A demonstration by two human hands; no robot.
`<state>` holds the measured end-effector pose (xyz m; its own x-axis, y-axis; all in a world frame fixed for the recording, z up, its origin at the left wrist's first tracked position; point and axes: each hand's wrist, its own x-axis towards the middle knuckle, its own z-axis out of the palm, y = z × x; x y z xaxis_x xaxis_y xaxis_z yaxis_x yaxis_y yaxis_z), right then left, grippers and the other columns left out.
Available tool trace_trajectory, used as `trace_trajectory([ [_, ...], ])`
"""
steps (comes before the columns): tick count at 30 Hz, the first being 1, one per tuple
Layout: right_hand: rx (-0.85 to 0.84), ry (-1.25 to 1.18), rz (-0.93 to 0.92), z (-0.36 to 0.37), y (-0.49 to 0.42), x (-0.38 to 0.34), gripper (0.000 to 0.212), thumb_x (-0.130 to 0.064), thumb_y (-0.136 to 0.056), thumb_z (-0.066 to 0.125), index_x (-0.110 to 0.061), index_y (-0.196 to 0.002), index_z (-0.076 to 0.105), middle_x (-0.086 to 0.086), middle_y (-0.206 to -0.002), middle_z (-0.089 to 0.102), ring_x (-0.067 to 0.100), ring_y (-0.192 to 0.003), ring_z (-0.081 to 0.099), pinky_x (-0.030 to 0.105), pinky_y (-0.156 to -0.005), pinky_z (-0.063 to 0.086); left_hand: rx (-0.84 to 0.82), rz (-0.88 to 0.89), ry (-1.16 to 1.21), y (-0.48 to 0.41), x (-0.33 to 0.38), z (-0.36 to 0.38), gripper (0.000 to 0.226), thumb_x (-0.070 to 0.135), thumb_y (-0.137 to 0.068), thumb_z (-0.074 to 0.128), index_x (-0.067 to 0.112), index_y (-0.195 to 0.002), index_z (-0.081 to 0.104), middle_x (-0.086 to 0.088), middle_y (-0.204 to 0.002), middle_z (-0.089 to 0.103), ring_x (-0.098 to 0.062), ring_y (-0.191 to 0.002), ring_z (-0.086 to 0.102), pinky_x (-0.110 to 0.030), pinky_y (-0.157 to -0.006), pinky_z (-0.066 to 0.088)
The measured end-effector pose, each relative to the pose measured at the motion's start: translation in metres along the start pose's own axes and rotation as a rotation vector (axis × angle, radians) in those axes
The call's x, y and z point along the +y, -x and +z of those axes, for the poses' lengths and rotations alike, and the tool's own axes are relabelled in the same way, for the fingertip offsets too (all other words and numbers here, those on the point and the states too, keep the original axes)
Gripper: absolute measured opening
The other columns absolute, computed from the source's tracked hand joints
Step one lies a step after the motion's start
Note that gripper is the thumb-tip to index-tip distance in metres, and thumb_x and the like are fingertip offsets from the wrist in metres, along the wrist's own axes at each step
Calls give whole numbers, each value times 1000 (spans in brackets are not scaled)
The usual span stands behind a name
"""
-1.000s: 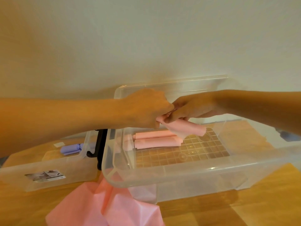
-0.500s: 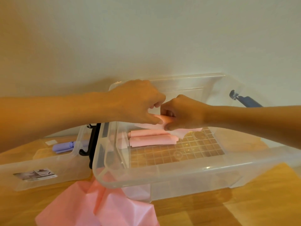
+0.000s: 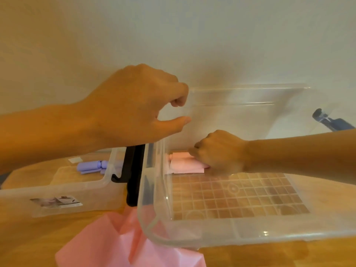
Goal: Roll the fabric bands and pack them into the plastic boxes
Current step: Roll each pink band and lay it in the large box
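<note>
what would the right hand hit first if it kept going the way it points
The right hand touches the pink rolled bands now; beyond them, probably the clear box's left wall.

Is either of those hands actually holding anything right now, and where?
The right hand grips the right end of a pink rolled band inside the clear box. The left hand holds nothing.
</note>
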<state>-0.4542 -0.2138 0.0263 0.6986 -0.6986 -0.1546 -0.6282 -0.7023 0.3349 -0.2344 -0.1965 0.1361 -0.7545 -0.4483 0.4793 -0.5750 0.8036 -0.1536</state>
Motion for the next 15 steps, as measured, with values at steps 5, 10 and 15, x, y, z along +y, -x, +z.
trace_trajectory([
  [5, 10, -6, -31, 17, -6, -8, 31, -36, -93, 61, -16, -115, 54, 4, -98, 65, 31, -77, 58, 34, -62, 38, -23, 33, -43, 5, 1, 9, 42, 52, -92, 48, 16, -100, 69, -2, -91, 68, -25, -76, 59, -43, -62, 54],
  [10, 168, 113, -136, 38, -5, -10, 34, -26, -72, 80, -13, -96, 60, 4, -73, 65, 29, -53, 59, 29, -46, 30, -30, 57, -53, 3, 4, 12, 45, 53, -92, 45, 15, -96, 70, -4, -90, 69, -25, -76, 60, -44, -61, 55],
  [15, 203, 151, -192, 45, -5, -12, 42, -26, -52, 91, -13, -76, 59, 1, -55, 56, 25, -36, 49, 22, -41, 21, -24, 59, -50, 2, 4, 13, 43, 52, -92, 46, 16, -91, 69, -3, -86, 69, -26, -76, 60, -43, -61, 54],
])
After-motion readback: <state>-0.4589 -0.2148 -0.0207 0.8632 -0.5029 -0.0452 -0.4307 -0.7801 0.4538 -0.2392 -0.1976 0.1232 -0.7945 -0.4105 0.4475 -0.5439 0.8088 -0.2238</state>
